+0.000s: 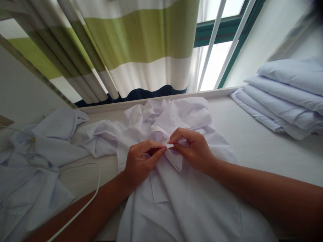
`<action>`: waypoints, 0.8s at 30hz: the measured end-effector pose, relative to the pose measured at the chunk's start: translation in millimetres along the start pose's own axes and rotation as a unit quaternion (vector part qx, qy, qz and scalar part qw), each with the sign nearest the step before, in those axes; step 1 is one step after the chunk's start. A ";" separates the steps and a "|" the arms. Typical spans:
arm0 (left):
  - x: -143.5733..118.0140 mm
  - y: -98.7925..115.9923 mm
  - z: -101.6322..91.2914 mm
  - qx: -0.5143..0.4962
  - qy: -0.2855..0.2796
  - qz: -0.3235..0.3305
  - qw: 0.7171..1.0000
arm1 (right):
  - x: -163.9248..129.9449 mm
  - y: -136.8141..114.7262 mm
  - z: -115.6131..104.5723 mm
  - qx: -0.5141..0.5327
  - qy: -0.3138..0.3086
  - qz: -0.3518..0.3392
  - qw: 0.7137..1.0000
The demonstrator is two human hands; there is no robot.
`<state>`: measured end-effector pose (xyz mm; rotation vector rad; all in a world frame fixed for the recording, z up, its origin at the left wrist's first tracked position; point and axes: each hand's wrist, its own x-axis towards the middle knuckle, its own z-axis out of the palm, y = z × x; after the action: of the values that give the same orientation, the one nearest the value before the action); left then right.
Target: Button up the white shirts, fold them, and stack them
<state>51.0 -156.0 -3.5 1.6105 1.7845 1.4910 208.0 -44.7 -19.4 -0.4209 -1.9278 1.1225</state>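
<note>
A white shirt [186, 201] lies rumpled across the table in front of me, its lower part spreading toward my body. At its collar [176, 162], the fingertips of both hands meet. My left hand [140, 161] pinches the cloth edge between thumb and index finger. From the other side, my right hand [195, 148] pinches the same small spot, thumb below and index finger above. A tiny pale thing, perhaps a button, shows between the fingertips, too small to make out surely. One collar point hangs down just below the fingers.
Folded white garments [285, 97] are stacked at the right. Loose white cloth [58, 137] is heaped at the left. A thin white cable [99, 174] loops over that side and across my left forearm. Behind the white table [262, 158] hang striped curtains [141, 37] beside a barred window [217, 60].
</note>
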 end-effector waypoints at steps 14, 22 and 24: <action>6.2 -11.7 0.6 -0.179 -0.076 -0.148 0.970 | 1.0 -0.1 0.1 -0.031 -0.035 -0.086 0.995; 8.4 -12.9 -2.0 -0.183 -0.114 -0.166 0.962 | 0.5 -0.7 -0.4 -0.063 -0.049 -0.140 0.987; 9.1 -12.2 -2.7 -0.190 -0.127 -0.170 0.959 | 0.6 -0.4 -0.4 -0.074 -0.051 -0.149 0.985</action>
<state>39.4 -147.3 -8.9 1.1744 1.4382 1.3000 208.1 -44.3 -18.7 -0.1470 -2.0894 0.8241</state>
